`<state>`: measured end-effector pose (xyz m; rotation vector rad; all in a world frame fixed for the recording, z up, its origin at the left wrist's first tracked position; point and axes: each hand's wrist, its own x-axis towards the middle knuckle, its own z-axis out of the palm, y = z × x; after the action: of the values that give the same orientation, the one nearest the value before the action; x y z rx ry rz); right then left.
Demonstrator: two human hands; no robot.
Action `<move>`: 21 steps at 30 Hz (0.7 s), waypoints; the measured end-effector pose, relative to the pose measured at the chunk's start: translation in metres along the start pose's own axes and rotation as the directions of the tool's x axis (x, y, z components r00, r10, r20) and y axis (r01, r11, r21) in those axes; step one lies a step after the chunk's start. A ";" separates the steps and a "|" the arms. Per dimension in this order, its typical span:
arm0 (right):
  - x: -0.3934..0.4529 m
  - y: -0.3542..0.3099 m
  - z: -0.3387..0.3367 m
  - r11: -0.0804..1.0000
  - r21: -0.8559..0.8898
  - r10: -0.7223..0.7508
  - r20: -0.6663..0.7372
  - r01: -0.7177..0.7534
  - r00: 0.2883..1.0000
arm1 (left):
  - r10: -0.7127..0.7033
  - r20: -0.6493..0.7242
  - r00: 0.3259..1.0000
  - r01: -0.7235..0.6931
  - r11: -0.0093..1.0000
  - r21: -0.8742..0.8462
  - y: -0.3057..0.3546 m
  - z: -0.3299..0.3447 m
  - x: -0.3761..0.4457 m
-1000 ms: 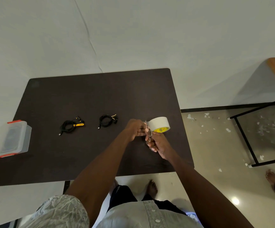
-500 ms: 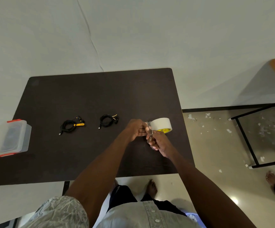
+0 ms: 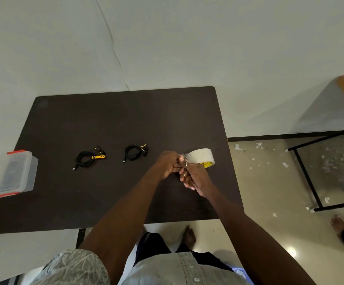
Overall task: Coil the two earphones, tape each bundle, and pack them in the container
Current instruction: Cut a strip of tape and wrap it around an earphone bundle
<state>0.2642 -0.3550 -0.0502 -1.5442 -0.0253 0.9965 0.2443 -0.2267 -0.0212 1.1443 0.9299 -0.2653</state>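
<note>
Both hands met over the dark table [image 3: 105, 120]. The left hand [image 3: 168, 164] pinched the tape end by the tape roll [image 3: 201, 158]. The right hand [image 3: 195, 177] gripped small scissors [image 3: 185, 164]. Two coiled earphones [image 3: 88, 158] [image 3: 135, 152] lay left, the box [image 3: 16, 173] at the edge.

The left hand [image 3: 168, 164] and right hand [image 3: 194, 177] meet over the dark brown table [image 3: 113, 120], thin metal scissors [image 3: 185, 164] between them. A white roll of tape with a yellow core label [image 3: 201, 158] sits just beyond the right hand. Left of the left hand lie two coiled black earphones, one nearer [image 3: 135, 152], one farther with an orange-yellow remote [image 3: 88, 158]. Farthest left sits a clear plastic container with red clips [image 3: 17, 173].
</note>
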 end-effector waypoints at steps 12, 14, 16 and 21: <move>-0.002 -0.013 0.002 0.997 -0.049 0.066 -0.002 -0.066 0.998 | 0.025 0.023 0.999 -0.024 0.999 -0.028 -0.002 -0.005 0.006; 0.000 -0.013 0.002 0.993 -0.077 0.086 -0.001 -0.086 0.996 | 0.031 0.034 0.999 -0.030 0.999 -0.043 -0.001 -0.005 0.005; 0.002 -0.012 0.002 0.991 -0.089 0.094 -0.013 -0.095 0.995 | 0.029 0.032 0.999 -0.027 0.998 -0.064 -0.001 -0.004 0.006; -0.010 -0.009 -0.005 0.979 -0.179 0.090 -0.050 -0.097 0.995 | 0.001 0.041 0.999 0.003 0.997 -0.084 -0.002 -0.007 0.011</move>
<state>0.2655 -0.3616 -0.0378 -1.7455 -0.0150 1.0595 0.2466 -0.2186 -0.0310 1.0578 0.8975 -0.2477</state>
